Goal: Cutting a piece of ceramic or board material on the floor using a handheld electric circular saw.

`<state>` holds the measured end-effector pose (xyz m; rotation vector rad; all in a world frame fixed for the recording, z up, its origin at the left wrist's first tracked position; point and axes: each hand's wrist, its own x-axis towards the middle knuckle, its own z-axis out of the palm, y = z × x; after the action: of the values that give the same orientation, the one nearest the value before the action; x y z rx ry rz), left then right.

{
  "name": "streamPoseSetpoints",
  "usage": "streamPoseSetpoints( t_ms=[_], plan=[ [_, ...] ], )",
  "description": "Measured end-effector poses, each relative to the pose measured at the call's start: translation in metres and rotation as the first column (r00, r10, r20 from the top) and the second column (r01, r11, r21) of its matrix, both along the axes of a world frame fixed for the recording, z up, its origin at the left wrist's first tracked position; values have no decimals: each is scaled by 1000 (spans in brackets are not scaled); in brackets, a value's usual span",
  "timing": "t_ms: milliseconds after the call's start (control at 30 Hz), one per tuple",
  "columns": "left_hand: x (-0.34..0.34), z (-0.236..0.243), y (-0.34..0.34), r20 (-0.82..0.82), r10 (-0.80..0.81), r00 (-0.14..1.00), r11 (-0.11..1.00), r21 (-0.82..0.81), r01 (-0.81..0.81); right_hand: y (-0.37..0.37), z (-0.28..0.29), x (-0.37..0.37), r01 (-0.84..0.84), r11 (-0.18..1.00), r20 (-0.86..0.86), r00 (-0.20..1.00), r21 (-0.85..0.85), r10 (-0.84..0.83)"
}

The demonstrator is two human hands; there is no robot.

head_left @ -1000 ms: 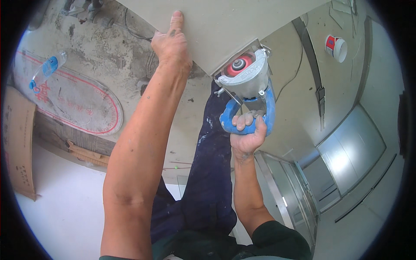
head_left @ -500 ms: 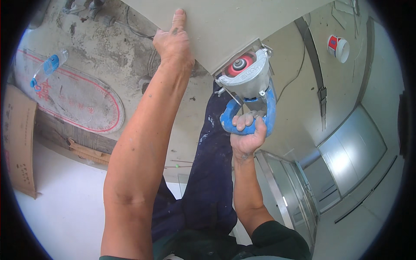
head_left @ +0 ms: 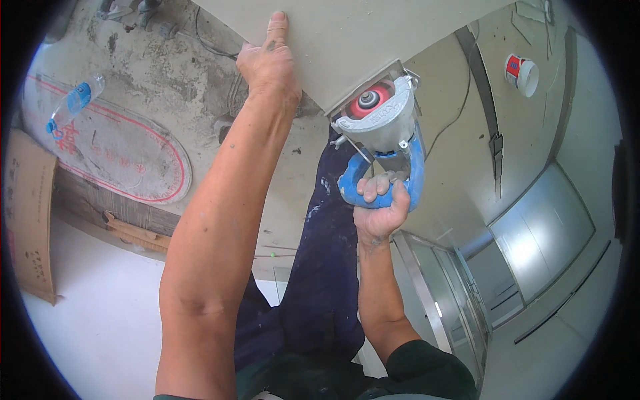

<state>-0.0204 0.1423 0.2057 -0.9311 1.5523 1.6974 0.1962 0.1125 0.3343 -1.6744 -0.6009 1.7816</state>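
A large pale grey tile (head_left: 360,33) spans the top of the view, one corner pointing toward me. My left hand (head_left: 270,70) grips its left edge, thumb stretched over the upper face; the other fingers are hidden beneath. At the near corner is a handheld tile saw (head_left: 385,128) with a silver guard, its base plate against the tile. A red disc (head_left: 368,100) with a dark hub shows inside the guard. My right hand (head_left: 381,203) is wrapped around the saw's blue loop handle (head_left: 417,167). Where the blade meets the tile is hidden.
A plastic bottle (head_left: 77,100) lies on a dusty oval mat (head_left: 143,157) at the left, near cardboard (head_left: 30,213). Cords and fittings lie upper left. A white-and-red bucket (head_left: 527,79), a dark strap (head_left: 490,113) and a thin cable (head_left: 460,110) are on the right, beyond a metal-framed glass panel (head_left: 433,287).
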Motion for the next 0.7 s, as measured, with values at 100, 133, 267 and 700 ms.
streamPoseSetpoints(
  t_ms=[100,133,267,700],
  plan=[
    [0,-6,-3,-47,-7,999,1000,14,8,-1,-1,1,6,1000,-3,1000,2,-6],
    [1,-6,-3,-46,-8,999,1000,15,9,-1,-1,1,-2,1000,3,1000,5,2],
    [0,-8,-3,-26,-8,1000,1000,2,8,-2,0,-2,7,1000,3,1000,14,-7],
    [-1,5,-1,-7,-23,1000,1000,10,23,-7,0,0,7,1000,-1,1000,6,-7]
  ],
)
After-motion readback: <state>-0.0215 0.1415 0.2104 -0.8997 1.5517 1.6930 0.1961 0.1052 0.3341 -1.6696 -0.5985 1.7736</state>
